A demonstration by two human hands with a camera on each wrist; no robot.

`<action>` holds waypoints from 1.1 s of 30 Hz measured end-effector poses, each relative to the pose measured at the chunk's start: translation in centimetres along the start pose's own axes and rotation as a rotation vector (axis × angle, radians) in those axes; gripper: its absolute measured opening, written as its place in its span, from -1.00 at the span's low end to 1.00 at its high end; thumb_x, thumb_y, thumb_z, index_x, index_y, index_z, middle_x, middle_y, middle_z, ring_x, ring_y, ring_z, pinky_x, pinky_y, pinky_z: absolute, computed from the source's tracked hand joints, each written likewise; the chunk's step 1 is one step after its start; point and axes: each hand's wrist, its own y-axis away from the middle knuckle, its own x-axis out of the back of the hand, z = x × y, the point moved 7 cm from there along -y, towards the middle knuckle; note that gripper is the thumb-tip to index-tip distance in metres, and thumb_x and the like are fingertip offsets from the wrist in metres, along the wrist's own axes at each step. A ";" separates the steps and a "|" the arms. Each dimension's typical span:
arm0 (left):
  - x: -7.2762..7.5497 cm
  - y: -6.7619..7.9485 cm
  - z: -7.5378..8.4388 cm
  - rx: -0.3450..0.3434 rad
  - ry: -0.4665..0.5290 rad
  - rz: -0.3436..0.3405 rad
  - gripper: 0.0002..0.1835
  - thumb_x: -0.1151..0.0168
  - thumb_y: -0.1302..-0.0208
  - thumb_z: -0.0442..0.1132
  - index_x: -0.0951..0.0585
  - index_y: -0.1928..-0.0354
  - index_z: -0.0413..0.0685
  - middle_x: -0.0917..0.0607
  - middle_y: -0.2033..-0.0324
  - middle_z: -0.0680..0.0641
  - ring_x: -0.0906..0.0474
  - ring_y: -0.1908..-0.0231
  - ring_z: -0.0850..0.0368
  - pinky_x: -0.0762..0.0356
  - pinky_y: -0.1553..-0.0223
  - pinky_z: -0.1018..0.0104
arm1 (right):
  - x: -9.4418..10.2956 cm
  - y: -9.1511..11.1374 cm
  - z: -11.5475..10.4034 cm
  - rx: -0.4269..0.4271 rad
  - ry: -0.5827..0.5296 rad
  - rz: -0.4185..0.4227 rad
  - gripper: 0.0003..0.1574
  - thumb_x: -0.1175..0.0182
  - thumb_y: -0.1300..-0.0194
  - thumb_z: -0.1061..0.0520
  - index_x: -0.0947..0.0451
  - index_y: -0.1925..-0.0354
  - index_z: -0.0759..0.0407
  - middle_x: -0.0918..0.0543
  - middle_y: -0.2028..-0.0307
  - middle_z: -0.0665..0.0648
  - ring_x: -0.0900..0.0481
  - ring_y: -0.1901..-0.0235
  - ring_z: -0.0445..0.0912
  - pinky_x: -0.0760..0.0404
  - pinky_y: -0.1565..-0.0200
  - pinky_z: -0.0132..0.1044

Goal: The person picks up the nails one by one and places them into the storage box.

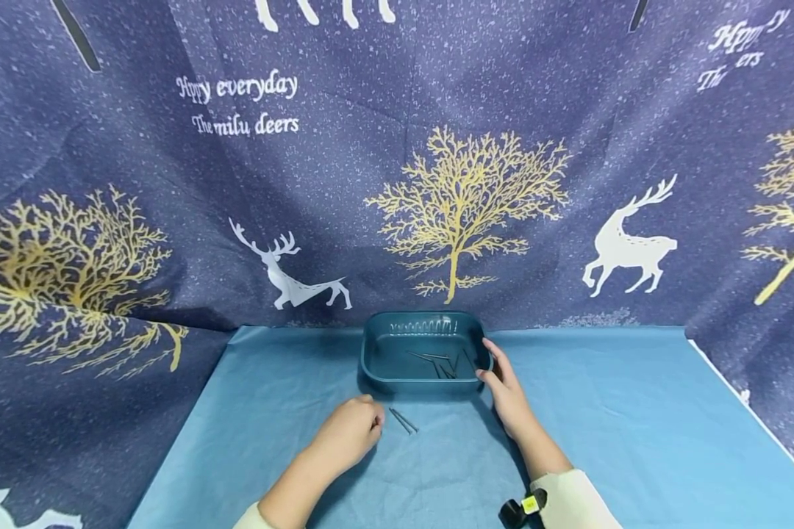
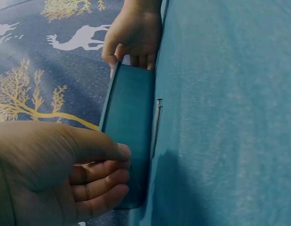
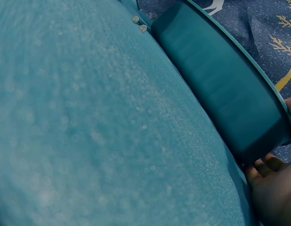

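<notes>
A dark teal tray [image 1: 405, 381] stands on the blue cloth with several nails [image 1: 445, 365] inside. My right hand [image 1: 511, 400] grips its right end, thumb at the rim and fingers at the outer side, as the right wrist view of the tray [image 3: 221, 84] also shows. Two nails [image 1: 403, 420] lie side by side on the cloth in front. Just left of them is my left hand [image 1: 351, 433], fingers curled. In the left wrist view this left hand [image 2: 65, 169] has its thumb against the index finger; whether anything thin is between them cannot be made out.
The blue cloth [image 1: 635, 411] covers the table. Behind it hangs a dark blue curtain [image 1: 344, 184] printed with trees and deer, close to the tray's far side. A black strap device with a yellow label [image 1: 529, 505] is on the right wrist.
</notes>
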 end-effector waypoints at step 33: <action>8.0 -1.6 1.6 0.002 0.031 0.338 -0.87 -0.35 -0.24 -0.33 -0.62 0.40 0.07 -0.58 0.40 0.13 -0.43 0.36 0.26 -0.53 0.30 0.35 | 0.0 0.0 0.0 0.000 -0.009 -0.006 -0.23 0.02 -0.55 0.20 -0.02 -0.60 -0.06 0.22 -0.64 0.21 0.30 -0.62 0.20 0.09 -0.55 0.28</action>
